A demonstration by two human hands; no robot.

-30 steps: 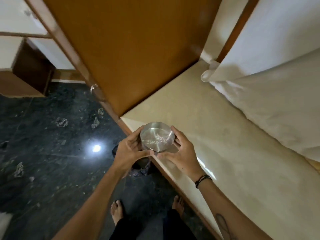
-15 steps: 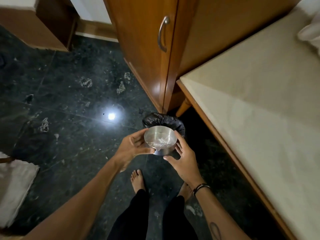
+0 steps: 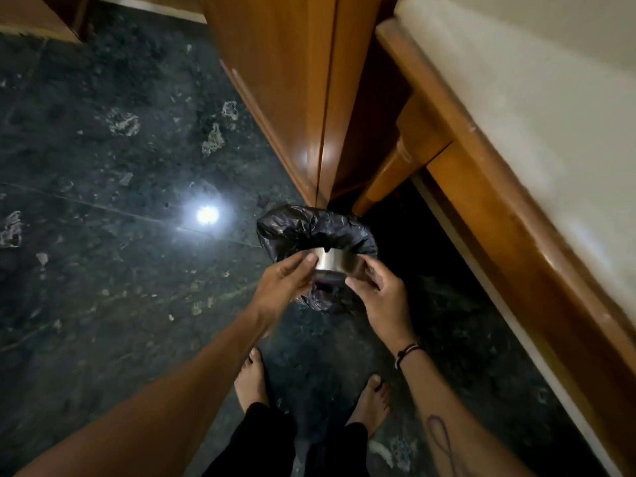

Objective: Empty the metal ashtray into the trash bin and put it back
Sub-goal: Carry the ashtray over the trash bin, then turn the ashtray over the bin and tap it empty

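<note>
The round metal ashtray point(image 3: 335, 259) is tipped forward over the mouth of the trash bin point(image 3: 296, 226), which is lined with a black plastic bag. Only the ashtray's shiny side wall shows; its inside faces away from me. My left hand point(image 3: 284, 282) grips its left side and my right hand point(image 3: 380, 292) grips its right side. The bin stands on the dark floor at the corner of a wooden cabinet.
A wooden cabinet point(image 3: 289, 80) rises just behind the bin. To the right runs a wood-edged table point(image 3: 537, 215) with a pale top. The dark stone floor point(image 3: 103, 235) stretches left, with a bright light reflection. My bare feet point(image 3: 253, 380) stand below the bin.
I have carried the ashtray from the pale table top down and left to the bin. It was held level with ash visible inside; now it is tilted forward over the bin's opening.
</note>
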